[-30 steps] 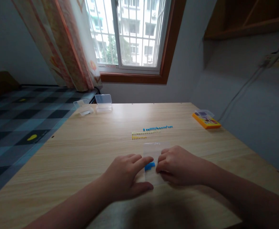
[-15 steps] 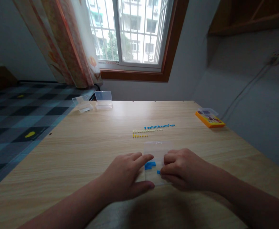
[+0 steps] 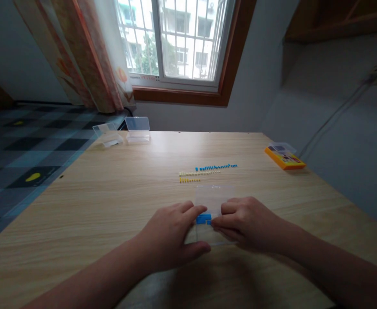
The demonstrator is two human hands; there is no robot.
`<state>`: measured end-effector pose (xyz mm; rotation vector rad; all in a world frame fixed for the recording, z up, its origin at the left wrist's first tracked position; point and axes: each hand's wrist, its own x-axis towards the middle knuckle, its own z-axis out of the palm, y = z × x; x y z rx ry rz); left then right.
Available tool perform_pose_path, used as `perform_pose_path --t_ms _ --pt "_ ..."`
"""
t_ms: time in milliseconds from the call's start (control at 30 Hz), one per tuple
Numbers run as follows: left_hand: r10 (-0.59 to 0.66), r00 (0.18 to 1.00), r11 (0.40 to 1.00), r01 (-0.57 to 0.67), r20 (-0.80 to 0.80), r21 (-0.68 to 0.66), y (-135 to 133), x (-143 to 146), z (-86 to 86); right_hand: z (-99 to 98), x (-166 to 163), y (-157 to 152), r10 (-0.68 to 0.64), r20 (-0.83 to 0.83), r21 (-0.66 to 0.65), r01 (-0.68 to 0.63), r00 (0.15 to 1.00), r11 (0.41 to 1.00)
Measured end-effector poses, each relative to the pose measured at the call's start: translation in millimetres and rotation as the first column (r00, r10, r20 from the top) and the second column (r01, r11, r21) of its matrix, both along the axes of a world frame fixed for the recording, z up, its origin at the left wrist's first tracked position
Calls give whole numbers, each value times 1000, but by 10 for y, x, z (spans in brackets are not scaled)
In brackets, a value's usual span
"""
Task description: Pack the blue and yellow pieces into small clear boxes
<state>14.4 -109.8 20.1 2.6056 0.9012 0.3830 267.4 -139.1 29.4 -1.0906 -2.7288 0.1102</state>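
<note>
A small clear plastic box [image 3: 213, 198] lies on the wooden table [image 3: 117, 193] in front of me, with a cluster of small blue pieces [image 3: 203, 219] inside it. My left hand [image 3: 172, 235] rests on the box's left side, forefinger stretched toward the blue pieces and thumb along the near edge. My right hand [image 3: 244, 223] is curled at the box's right side, fingertips pinched against the blue pieces. Beyond the box lie a row of blue pieces [image 3: 216, 167], a pale row [image 3: 199, 173] and a short yellow row [image 3: 189, 180].
Two clear open boxes [image 3: 124, 131] stand at the table's far left corner. An orange-and-yellow box [image 3: 284, 156] sits at the far right near the wall. A bed with a checked cover [image 3: 24, 150] lies to the left, and a window with a curtain is behind the table.
My right hand has moved a loose blue piece from the box's near part up against the blue cluster. The camera has tilted a little, and the left hand has stayed put.
</note>
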Motion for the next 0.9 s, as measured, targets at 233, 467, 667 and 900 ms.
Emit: perform_pose_path --t_ms 233,467,667,900 --pt "4 998 999 -6 -56 -34 -25 2 53 -16 -31 -12 -8 -20 10 8 1000 1000" --pt "6 998 999 -9 -63 -40 -23 13 50 -2 0 -35 6 -34 34 -5 999 999" --pt "6 998 1000 -8 -62 -30 -19 15 52 32 55 -48 50 -72 103 -43 996 994" --pt "28 996 998 -32 -81 -58 -33 22 96 199 164 -49 179 -373 414 -9 910 910"
